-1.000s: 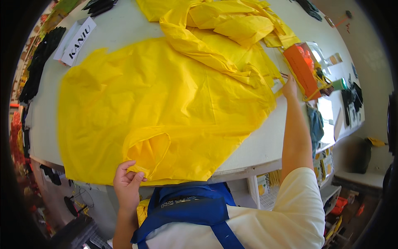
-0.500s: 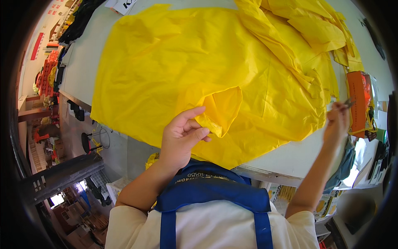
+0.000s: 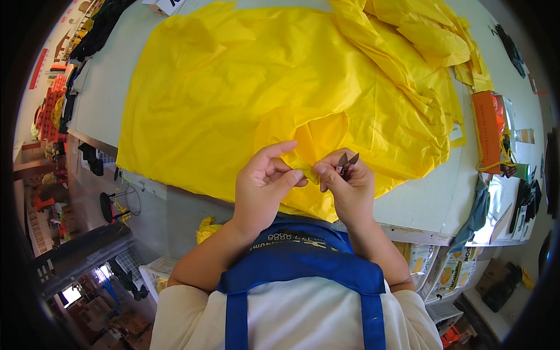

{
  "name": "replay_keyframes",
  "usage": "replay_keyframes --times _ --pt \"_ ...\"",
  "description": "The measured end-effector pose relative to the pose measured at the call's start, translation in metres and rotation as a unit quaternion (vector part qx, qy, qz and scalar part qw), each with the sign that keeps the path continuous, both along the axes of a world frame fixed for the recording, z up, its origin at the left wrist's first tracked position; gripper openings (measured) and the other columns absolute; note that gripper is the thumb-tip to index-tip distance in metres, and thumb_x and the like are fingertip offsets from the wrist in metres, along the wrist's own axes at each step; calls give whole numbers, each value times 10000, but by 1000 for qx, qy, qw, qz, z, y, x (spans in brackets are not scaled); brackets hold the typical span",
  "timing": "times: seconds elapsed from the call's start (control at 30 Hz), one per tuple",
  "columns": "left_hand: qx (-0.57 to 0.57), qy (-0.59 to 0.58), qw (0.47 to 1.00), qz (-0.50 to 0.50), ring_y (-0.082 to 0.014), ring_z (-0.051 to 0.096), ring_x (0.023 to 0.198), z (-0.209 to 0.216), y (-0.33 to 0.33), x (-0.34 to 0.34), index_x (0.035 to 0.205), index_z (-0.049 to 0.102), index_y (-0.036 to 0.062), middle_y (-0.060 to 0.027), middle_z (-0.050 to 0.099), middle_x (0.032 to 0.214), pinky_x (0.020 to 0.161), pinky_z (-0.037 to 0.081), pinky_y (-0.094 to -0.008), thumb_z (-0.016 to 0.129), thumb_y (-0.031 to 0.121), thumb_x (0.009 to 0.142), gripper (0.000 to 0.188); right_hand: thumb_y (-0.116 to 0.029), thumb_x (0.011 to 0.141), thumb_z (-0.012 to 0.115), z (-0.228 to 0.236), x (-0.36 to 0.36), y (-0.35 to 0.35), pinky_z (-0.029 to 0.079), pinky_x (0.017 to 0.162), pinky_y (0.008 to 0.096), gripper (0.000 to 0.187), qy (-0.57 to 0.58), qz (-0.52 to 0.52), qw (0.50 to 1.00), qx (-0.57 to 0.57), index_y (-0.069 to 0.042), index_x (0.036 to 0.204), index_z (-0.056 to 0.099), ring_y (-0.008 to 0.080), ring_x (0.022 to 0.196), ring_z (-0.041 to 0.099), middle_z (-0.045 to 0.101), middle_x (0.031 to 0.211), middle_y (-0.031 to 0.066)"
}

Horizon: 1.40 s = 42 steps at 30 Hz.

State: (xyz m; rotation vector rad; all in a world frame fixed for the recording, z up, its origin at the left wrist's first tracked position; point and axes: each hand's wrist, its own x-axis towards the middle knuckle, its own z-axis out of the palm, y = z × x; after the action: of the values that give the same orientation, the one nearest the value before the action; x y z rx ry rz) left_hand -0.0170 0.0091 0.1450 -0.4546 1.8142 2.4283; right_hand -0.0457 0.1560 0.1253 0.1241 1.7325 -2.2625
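Note:
A large yellow garment (image 3: 233,87) of thin, slightly shiny cloth is spread over the table. One tube-like opening of it, perhaps a sleeve end (image 3: 328,131), is lifted towards me and gapes. My left hand (image 3: 263,182) pinches the near edge of this opening between thumb and fingers. Close beside it, my right hand (image 3: 352,189) grips the same edge with thumb and forefinger. Small thread snips (image 3: 348,163) are tucked in the right hand, their two dark blades apart and pointing up, away from the cloth edge.
More yellow cloth (image 3: 431,35) lies bunched at the far right. An orange box (image 3: 486,131) with items inside stands at the table's right side, near a green roll (image 3: 522,171). Dark cloth (image 3: 105,29) lies at the far left. The pale table (image 3: 408,217) ends just before me.
My right hand has come in from the orange box on the right, bringing the snips, and now pinches the cloth edge. My left hand keeps its hold.

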Motion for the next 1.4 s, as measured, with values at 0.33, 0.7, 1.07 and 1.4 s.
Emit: replay_keyframes --times 0.33,0.7,1.07,1.4 --pt "107 20 993 45 -150 601 774 3 -18 15 1081 549 -11 -80 581 876 736 539 -289 576 -51 844 242 -127 882 616 10 10 21 426 614 251 259 189 54 957 211 14 1099 622 130 692 545 601 806 75" --pt "135 18 991 11 -148 612 774 7 -21 17 1103 537 -18 -98 597 915 718 533 -258 578 -56 844 265 -124 736 753 22 8 17 533 669 270 310 231 93 943 221 -7 1009 664 197 789 625 632 877 113" --pt "137 4 991 -4 -158 638 783 14 -17 15 1136 532 -25 -115 621 919 735 549 -264 578 -42 856 284 -111 690 774 18 13 15 554 647 274 337 275 54 930 238 -35 1006 680 188 792 622 631 885 101" --pt "96 -13 995 -10 -149 632 764 16 -19 15 1149 528 -14 -90 607 910 720 553 -258 575 -30 855 298 -90 694 774 6 16 10 501 616 243 272 308 12 916 256 -27 944 688 163 731 599 630 853 93"
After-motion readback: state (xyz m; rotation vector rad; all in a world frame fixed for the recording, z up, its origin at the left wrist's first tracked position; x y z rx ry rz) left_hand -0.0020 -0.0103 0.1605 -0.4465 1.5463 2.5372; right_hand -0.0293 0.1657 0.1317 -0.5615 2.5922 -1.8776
